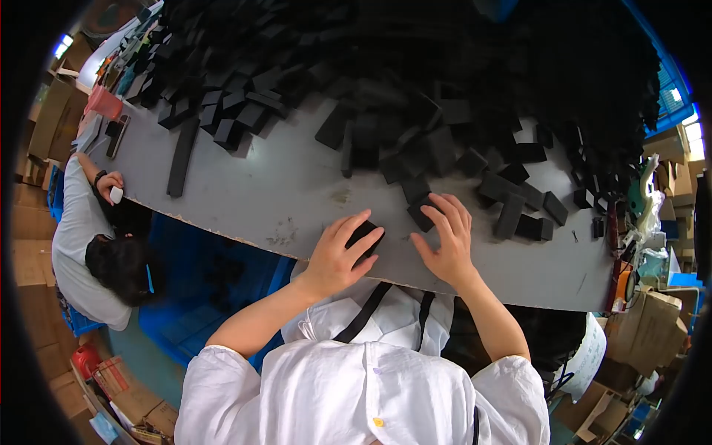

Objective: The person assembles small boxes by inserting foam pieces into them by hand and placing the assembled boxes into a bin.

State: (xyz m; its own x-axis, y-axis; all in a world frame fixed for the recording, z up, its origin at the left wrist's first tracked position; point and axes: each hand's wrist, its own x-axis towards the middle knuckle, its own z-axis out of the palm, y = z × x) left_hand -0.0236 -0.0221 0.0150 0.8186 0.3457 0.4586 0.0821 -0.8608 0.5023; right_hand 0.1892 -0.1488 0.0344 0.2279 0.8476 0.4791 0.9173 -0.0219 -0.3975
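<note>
Near the front edge of the grey table, my left hand is closed round a black block, its fingers lying over the top. To its right, my right hand has its fingers spread, the fingertips beside another black block. Whether they touch that block is hard to tell. A further black block lies just beyond it, at the edge of a large heap of black blocks.
A co-worker sits at the left, a hand on a small white object. One long black strip lies on the table. A blue bin stands below the table's front edge. More loose blocks lie at the right.
</note>
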